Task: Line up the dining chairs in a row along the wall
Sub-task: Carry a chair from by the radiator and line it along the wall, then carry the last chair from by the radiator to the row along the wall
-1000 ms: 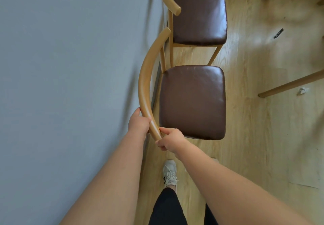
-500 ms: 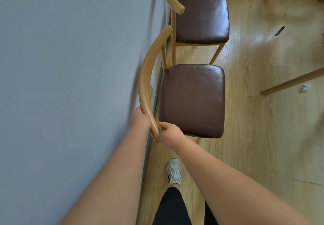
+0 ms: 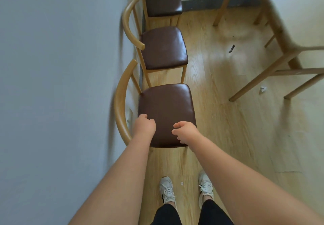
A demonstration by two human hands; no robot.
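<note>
Your left hand (image 3: 144,125) and right hand (image 3: 185,133) both hang in the air above the seat of the nearest chair (image 3: 166,114), fingers loosely curled and gripping nothing. The left one is over the seat's wall-side near corner, just beside the curved backrest (image 3: 120,102); the right one is over the seat's near edge on the room side.

The nearest chair has a dark brown, glossy padded seat, roughly square with rounded corners, on a light wooden frame. Its backrest is a single bent wooden band that curves close along the grey wall (image 3: 52,84) on your left.

Beyond it stands a second chair (image 3: 164,47) of the same make, its backrest also on the wall side, with a gap of floor between the two seats. A third chair (image 3: 163,1) stands beyond that one, near the far corner. All three sit in a row along the wall, seats facing into the room.

The wooden floor (image 3: 219,119) is pale oak. A wooden table (image 3: 280,32) stands well apart on the right. Your white sneakers (image 3: 167,189) point at the nearest chair.
</note>
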